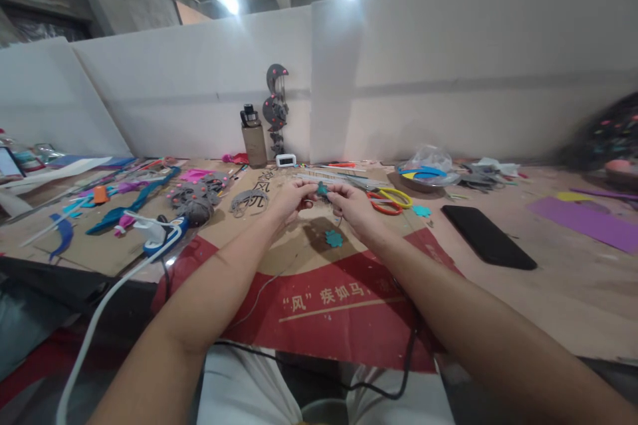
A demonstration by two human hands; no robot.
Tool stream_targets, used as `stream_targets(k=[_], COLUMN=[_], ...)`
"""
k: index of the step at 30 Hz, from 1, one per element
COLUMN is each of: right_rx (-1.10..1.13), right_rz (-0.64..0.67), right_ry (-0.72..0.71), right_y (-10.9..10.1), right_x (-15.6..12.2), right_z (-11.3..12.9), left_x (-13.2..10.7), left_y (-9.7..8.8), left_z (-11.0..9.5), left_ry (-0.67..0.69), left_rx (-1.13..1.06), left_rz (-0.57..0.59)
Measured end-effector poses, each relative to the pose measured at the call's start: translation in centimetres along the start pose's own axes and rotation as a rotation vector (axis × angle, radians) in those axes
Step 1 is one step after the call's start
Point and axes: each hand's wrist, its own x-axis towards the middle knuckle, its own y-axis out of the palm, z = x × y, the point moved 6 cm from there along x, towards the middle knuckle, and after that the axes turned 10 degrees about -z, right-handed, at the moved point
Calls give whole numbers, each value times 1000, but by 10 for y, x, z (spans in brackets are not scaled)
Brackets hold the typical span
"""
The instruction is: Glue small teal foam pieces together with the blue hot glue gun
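Note:
My left hand [294, 200] and my right hand [351, 202] meet above the cardboard sheet [319, 292], both pinching one small teal foam piece [322, 190] between their fingertips. A second teal flower-shaped piece [333, 238] lies on the cardboard just below my hands. A thin cord trails down from my hands toward the table's front edge. Both forearms reach in from the bottom of the view.
A blue-and-white glue gun [162, 234] with a white cable lies at the left. Scissors with orange and yellow handles [391, 200], a black phone [488, 236], a brown bottle [254, 137], a purple sheet [588, 220] and grey and blue foam cut-outs [199, 196] surround the cardboard. White partition panels stand behind.

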Motion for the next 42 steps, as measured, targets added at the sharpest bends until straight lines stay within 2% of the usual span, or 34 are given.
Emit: stream_targets(k=[5,9,13,20,23,27,31,34,38,42], right_rx=[-27,-105,-179,-167,-210,-290,-208,-69,89,5], right_rz=[80,60,19,5,-33,-154,-203,-191,-91,-27], right_ry=[36,23,-30,-126,-165,-245,-237,-196,-107,-52], right_y=[3,0,-2,-3,-8,-26,-41,-41,-29,-20], right_x=[0,1,2,4,9,21,34,35,27,18], right_z=[-4,-6,-5,-1,2,7,11,14,14,8], left_x=[5,6,3,-2,1,6,11,13,14,16], left_y=[-12,-15,-10,1,-3,-15,-23,-25,-25,-32], left_z=[-5,-6,-7,-7,-9,-12,-13,-12,-3,15], left_ry=[-27,-8,25,42,54,74,117,120,42,-55], left_rx=[-73,-71,-84,-49,-60,-86,-100,-86,87,492], left_rz=[-97,-114,-89,-32,-95,-221,-242,-230,-195,-167])
